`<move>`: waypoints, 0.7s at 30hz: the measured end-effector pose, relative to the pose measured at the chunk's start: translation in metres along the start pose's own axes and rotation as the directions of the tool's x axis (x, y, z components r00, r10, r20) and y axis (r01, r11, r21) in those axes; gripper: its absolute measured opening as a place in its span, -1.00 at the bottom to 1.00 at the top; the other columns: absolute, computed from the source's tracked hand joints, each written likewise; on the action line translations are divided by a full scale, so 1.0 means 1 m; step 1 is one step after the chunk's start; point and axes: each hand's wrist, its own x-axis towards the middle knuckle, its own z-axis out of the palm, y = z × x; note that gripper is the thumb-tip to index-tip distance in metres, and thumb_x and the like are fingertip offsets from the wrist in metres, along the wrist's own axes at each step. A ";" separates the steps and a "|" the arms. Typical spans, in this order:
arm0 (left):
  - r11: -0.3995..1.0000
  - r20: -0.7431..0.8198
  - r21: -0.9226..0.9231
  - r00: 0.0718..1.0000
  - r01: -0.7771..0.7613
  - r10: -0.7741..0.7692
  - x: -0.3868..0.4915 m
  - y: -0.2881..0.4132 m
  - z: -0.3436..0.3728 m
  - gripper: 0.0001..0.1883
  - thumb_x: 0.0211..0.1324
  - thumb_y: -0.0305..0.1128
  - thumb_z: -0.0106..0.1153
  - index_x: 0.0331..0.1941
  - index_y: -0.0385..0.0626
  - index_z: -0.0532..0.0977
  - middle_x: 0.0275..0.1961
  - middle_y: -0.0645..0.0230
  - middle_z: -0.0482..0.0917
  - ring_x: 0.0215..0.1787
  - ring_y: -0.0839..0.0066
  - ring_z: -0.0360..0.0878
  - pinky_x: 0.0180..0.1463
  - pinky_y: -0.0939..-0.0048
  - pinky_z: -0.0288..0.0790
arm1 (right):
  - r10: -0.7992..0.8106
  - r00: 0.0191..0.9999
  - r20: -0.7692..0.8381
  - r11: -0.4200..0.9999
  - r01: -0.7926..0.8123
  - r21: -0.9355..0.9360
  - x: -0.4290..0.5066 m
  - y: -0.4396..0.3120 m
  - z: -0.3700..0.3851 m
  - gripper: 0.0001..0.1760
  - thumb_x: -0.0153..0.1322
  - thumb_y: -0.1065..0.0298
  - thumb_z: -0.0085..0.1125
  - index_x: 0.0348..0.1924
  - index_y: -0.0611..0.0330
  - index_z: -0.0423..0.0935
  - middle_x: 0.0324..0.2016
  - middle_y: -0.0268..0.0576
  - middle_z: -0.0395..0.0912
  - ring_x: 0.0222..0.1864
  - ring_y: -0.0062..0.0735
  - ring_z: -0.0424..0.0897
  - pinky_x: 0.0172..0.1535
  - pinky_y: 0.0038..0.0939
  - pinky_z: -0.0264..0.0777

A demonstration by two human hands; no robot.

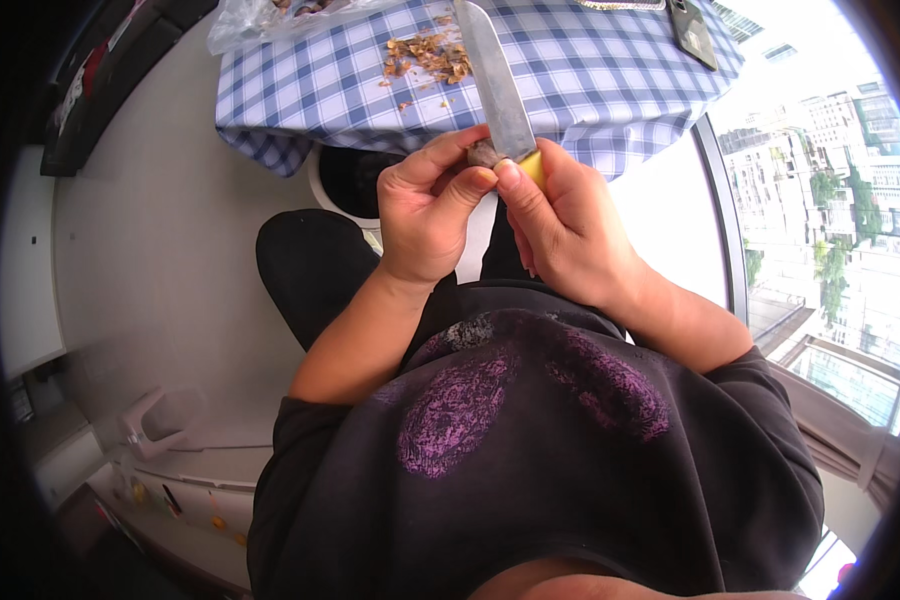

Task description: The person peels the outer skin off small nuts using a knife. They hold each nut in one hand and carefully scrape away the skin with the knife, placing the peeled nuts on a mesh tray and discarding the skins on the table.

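Note:
My left hand (435,202) pinches a small brownish, roundish piece of produce (484,154) between thumb and fingers; its exact kind cannot be told. My right hand (570,217) grips the yellow handle (532,168) of a knife, and its thumb rests against the produce. The wide metal knife blade (499,82) points away from me, with its base beside the piece. Both hands meet above my lap, just short of the table edge. Past them, brown dry peelings (431,58) lie on the blue and white checked tablecloth (300,90), left of the blade.
A clear plastic bag (270,22) with brown pieces inside lies at the table's far left. A phone (694,36) and the rim of a woven-looking item (621,4) are at the far right. Below the table edge sits a round, dark-centred container (345,180). A window is on the right.

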 end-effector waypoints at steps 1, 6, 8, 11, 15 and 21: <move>0.999 -0.006 0.029 1.000 -0.017 0.017 0.000 0.001 0.000 -0.68 0.16 -0.57 0.21 0.02 -0.35 0.51 -0.16 0.31 0.62 -0.14 0.60 0.58 -0.01 0.57 0.49 | -0.001 1.000 -0.011 1.000 0.001 0.001 0.000 0.000 0.001 -0.66 0.48 0.25 0.07 -0.43 0.37 0.34 -0.70 0.06 0.44 -0.65 -0.12 0.51 -0.54 -0.29 0.31; 0.996 -0.008 0.084 0.999 0.039 -0.038 -0.001 0.008 -0.001 -0.68 0.14 -0.58 0.23 0.00 -0.37 0.51 -0.17 0.27 0.63 -0.16 0.58 0.59 -0.05 0.55 0.51 | -0.019 1.000 0.022 0.994 0.021 -0.105 0.001 -0.005 -0.006 -0.66 0.47 0.25 0.07 -0.47 0.36 0.35 -0.72 0.04 0.44 -0.67 -0.15 0.51 -0.56 -0.29 0.31; 0.991 -0.001 0.101 0.996 0.083 -0.084 0.000 0.012 -0.002 -0.69 0.14 -0.58 0.23 -0.01 -0.37 0.52 -0.18 0.27 0.63 -0.16 0.58 0.59 -0.05 0.55 0.51 | -0.003 0.999 0.046 0.991 0.009 -0.131 0.001 -0.007 -0.009 -0.65 0.47 0.24 0.07 -0.47 0.36 0.35 -0.72 0.04 0.44 -0.66 -0.13 0.51 -0.55 -0.29 0.31; 0.976 0.020 0.134 0.984 0.172 -0.176 0.001 0.018 -0.006 -0.71 0.14 -0.57 0.22 -0.03 -0.38 0.53 -0.20 0.27 0.65 -0.18 0.58 0.59 -0.06 0.57 0.50 | 0.011 0.997 0.082 0.983 0.004 -0.182 0.002 -0.007 -0.012 -0.63 0.47 0.21 0.07 -0.46 0.37 0.37 -0.71 0.06 0.45 -0.65 -0.12 0.52 -0.53 -0.27 0.33; 0.933 0.026 0.195 0.949 0.303 -0.314 0.004 0.027 -0.010 -0.73 0.16 -0.55 0.21 -0.05 -0.38 0.55 -0.24 0.28 0.66 -0.23 0.62 0.58 -0.09 0.60 0.47 | 0.009 0.990 0.143 0.968 0.027 -0.249 0.007 -0.003 -0.015 -0.62 0.51 0.17 0.03 -0.43 0.34 0.42 -0.74 -0.20 0.36 -0.64 -0.49 0.34 -0.55 -0.40 0.22; 0.906 0.022 0.199 0.922 0.375 -0.386 0.006 0.030 -0.011 -0.73 0.16 -0.50 0.23 -0.07 -0.37 0.56 -0.27 0.29 0.66 -0.28 0.63 0.56 -0.12 0.61 0.46 | 0.056 0.984 0.167 0.976 -0.019 -0.215 0.008 0.003 -0.014 -0.62 0.52 0.14 0.02 -0.39 0.33 0.47 -0.75 -0.35 0.32 -0.63 -0.68 0.25 -0.56 -0.47 0.17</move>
